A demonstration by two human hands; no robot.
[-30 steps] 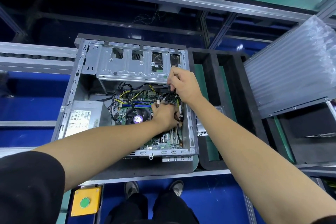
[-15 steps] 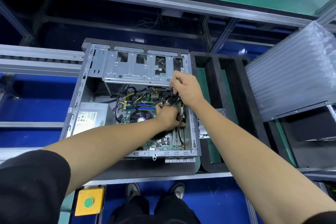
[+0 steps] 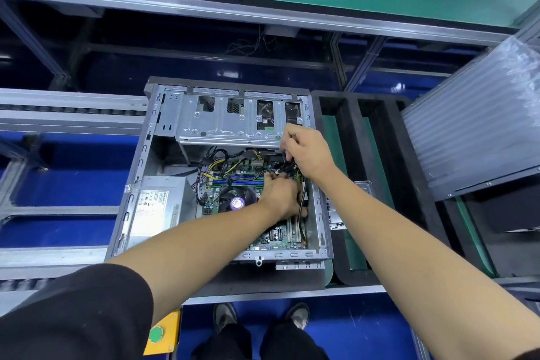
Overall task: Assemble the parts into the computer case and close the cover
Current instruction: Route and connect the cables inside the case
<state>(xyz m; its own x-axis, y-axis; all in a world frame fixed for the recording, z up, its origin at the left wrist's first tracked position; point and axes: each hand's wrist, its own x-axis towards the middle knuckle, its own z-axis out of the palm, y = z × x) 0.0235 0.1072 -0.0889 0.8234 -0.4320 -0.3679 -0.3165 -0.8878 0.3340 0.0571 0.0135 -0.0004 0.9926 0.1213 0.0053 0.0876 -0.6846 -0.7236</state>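
An open grey computer case (image 3: pixel 137 181) lies on its side with no cover on it. Inside sit a green motherboard (image 3: pixel 274 238), a CPU fan (image 3: pixel 236 200), a silver power supply (image 3: pixel 155 207) and a metal drive cage (image 3: pixel 228 120). My left hand (image 3: pixel 282 196) reaches into the case's right side, fingers curled around thin black cables (image 3: pixel 302 204) by the board's edge. My right hand (image 3: pixel 306 150) is just above it and pinches a black cable near the drive cage. The connector itself is hidden by my fingers.
A black foam tray (image 3: pixel 377 172) with long slots stands right of the case, a metal part (image 3: pixel 336 213) beside it. A sheet of air-cushion wrap (image 3: pixel 473 126) lies at the far right. A yellow box with a green button (image 3: pixel 160 335) sits near my feet. Conveyor rails (image 3: pixel 70 111) run left.
Both hands stay at the same spot in the case's right side, with small finger movements on the cables. My head has shifted slightly, so the case sits a little lower in view.
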